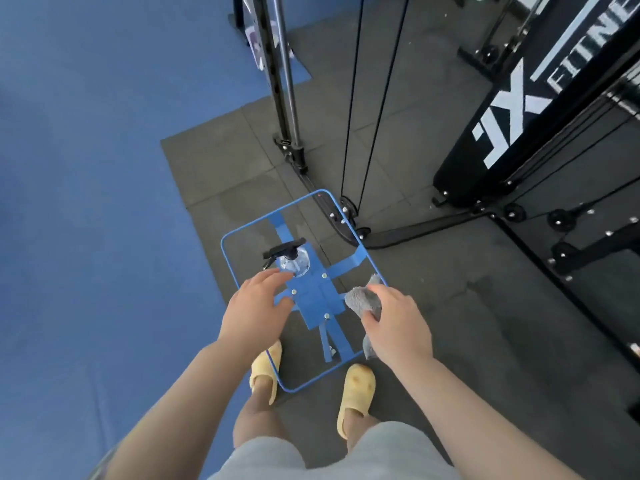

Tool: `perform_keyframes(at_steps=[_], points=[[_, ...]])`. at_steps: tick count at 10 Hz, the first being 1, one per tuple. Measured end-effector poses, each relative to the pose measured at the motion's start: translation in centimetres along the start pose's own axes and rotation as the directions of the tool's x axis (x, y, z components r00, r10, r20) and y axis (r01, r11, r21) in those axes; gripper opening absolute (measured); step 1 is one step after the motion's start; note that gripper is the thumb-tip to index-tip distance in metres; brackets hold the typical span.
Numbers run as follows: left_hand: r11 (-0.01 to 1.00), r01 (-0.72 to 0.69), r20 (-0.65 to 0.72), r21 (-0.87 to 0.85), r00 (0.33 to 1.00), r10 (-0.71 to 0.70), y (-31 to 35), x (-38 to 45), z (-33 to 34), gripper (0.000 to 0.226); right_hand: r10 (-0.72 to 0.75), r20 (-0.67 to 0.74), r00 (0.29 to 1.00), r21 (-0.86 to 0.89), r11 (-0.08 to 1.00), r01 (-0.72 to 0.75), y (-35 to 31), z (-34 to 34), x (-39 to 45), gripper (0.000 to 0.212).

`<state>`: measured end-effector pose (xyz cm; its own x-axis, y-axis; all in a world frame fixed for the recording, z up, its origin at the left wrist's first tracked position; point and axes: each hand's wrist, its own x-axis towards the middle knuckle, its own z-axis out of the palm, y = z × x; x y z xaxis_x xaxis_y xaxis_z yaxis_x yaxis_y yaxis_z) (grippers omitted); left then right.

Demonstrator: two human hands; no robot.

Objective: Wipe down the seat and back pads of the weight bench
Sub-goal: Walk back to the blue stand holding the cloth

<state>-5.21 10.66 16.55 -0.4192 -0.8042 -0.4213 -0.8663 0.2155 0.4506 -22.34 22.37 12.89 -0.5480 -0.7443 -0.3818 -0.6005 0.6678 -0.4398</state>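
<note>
While the right hand [398,327] grips a grey cloth [363,299] and the left hand's [258,306] relaxed, empty fingers [273,277] reach toward the spray bottle [292,259] on the glass-topped blue-framed desk [242,230], a careless grab could topple it; no bench pads are visible.

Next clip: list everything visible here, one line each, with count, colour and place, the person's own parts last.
spray bottle: 1, clear with black trigger head, on the glass table, just beyond the left hand
cloth: 1, grey, held by the right hand
glass table: 1, blue frame, in front of the feet
cable machine: 1, black with white lettering, upper right
floor mats: dark grey, under the table
slippers: 2, yellow, on the feet
left hand: 1, fingers extended towards the bottle
right hand: 1, gripping the cloth
</note>
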Motion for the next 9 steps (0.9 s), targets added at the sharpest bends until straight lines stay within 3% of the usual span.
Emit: perform_keyframes(at_steps=[3, 5, 6, 9], points=[[0.968, -0.215, 0.199, 0.131, 0.962, 0.187, -6.5, 7.2, -1.0, 0.039, 0.389, 0.005, 0.921, 0.235, 0.895, -0.379, -4.3, 9.8, 4.3, 0.037], [0.918, -0.362, 0.365, 0.164, 0.886, 0.285, -9.7, 9.9, 0.8, 0.042, 0.501, 0.001, 0.865, 0.312, 0.822, -0.477, -6.0, 17.1, 7.5, 0.045], [0.903, -0.402, 0.421, 0.152, 0.853, 0.309, -10.8, 10.6, 1.0, 0.042, 0.553, 0.068, 0.83, 0.285, 0.787, -0.547, -6.3, 19.5, 8.2, 0.052], [0.806, -0.579, 0.489, 0.127, 0.743, 0.456, -9.3, 10.6, -2.2, 0.04, 0.614, 0.035, 0.789, 0.313, 0.743, -0.592, -7.2, 15.3, 5.1, 0.056]])
